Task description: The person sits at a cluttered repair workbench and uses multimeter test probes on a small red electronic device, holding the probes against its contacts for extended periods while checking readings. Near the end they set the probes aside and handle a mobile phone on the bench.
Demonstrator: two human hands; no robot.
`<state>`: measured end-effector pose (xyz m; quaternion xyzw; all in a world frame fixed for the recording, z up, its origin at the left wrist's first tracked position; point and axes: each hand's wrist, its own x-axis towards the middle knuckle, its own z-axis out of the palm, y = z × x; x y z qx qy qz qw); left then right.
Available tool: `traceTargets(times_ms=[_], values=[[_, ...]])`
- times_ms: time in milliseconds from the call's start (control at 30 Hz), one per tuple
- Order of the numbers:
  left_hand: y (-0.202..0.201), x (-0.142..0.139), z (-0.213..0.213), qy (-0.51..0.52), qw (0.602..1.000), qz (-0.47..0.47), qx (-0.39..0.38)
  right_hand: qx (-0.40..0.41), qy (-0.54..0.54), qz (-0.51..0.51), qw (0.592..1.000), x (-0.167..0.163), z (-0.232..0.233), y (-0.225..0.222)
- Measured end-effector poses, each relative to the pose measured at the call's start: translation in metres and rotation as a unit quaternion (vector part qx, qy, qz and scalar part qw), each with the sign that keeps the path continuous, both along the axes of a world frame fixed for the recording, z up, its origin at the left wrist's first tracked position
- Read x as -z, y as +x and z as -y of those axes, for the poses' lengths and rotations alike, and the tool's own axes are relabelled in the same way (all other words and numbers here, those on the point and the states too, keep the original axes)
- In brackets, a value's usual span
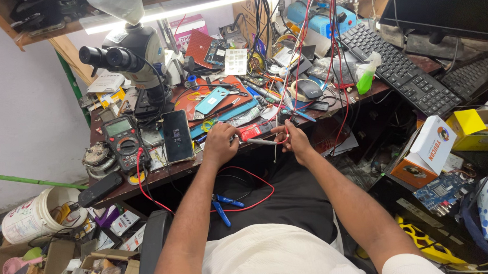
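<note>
Both hands are meeting right at the middle of the frame, at the front edge of the cluttered workbench [161, 173]. The left hand [219, 146] is curling closed around a small red-and-white tool [253, 132], looks like a little tester or cutter, can't tell which. The right hand [294, 139] is pinching a thin pale wire [264, 142] between thumb and fingertips, and the wire end is running across to the left hand, just touching the tool.

My take on doing this well: keep both wrists braced on the bench edge so the wire tip isn't wobbling, and keep the pinch close to the free end. The red lead [248, 201] is looping down over the lap in the lower middle, so I'd be watching it isn't snagging. The multimeter [122, 140] is sitting left of centre, phone [177, 136] just beside it, microscope [131, 53] in the upper left.
</note>
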<state>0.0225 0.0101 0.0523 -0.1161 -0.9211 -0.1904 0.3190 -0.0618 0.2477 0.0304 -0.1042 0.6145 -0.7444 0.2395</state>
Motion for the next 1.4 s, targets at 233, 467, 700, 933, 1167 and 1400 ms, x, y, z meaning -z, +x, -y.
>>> traceTargets(times_ms=[233, 467, 700, 933, 1167, 1400], values=[[-0.0008, 0.0010, 0.0002, -0.001, 1.000, -0.004, 0.003, -0.003, -0.002, 0.002, 1.000, 0.0009, 0.0002, -0.0006], [-0.0010, -0.0005, 0.0002, 0.001, 1.000, -0.009, 0.007, 0.000, -0.003, 0.000, 1.000, 0.0000, 0.0001, -0.0005], [-0.0010, -0.0017, 0.0002, 0.003, 1.000, -0.014, 0.012, 0.001, -0.004, 0.000, 1.000, -0.0007, 0.0001, -0.0004], [-0.0017, -0.0029, 0.0002, -0.001, 1.000, -0.010, 0.012, 0.001, -0.004, 0.001, 1.000, -0.0007, 0.0000, -0.0004], [-0.0013, -0.0039, 0.0003, 0.001, 1.000, -0.012, 0.012, 0.002, -0.001, 0.002, 1.000, -0.0014, 0.0004, -0.0007], [-0.0020, -0.0040, 0.0007, -0.001, 1.000, -0.015, 0.012, 0.002, -0.001, 0.003, 1.000, -0.0025, 0.0005, -0.0005]])
